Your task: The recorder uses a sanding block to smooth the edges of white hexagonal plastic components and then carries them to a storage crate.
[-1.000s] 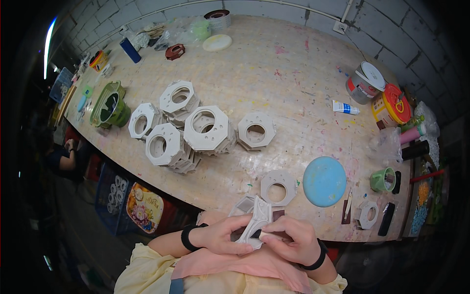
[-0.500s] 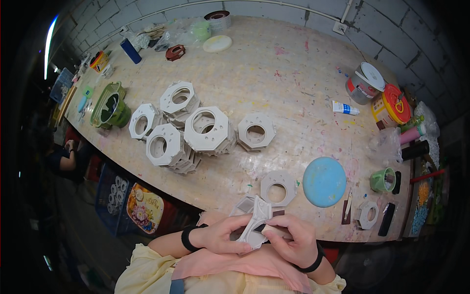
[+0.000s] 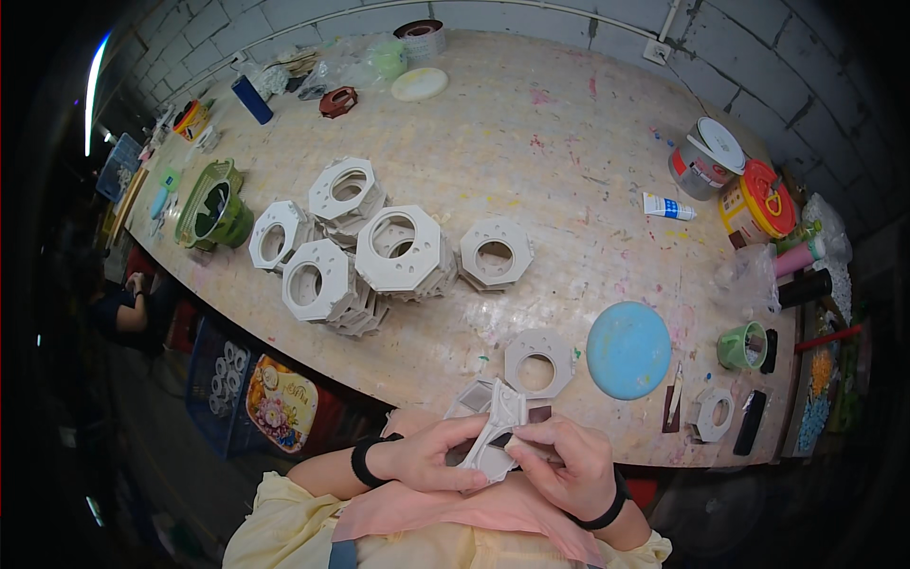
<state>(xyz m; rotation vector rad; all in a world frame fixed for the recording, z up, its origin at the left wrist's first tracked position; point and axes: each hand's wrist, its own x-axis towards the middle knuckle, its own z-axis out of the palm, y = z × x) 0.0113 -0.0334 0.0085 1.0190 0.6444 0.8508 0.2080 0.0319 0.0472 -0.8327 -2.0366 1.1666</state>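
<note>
Right before the person, the left hand had its fingers clamped on a white openwork piece, which tilted between both hands just above a pink cloth. The thumb and forefinger of the right hand were pinched together on a small dark-faced item, set against that piece; the fingertips partly hid it, and its kind could not be told. Just ahead of the right fingers lay a white octagonal ring on the table, with a light blue disc beyond to its right. Farther right of those fingers were a smaller octagonal ring, a black oblong object and a green cup. Ahead of the left fingers, well apart, stood stacked white pieces, with a green basket to their left. Much farther from the fingers came a tube, a lidded grey bucket, a red-brown ring and, last, the block wall
</note>
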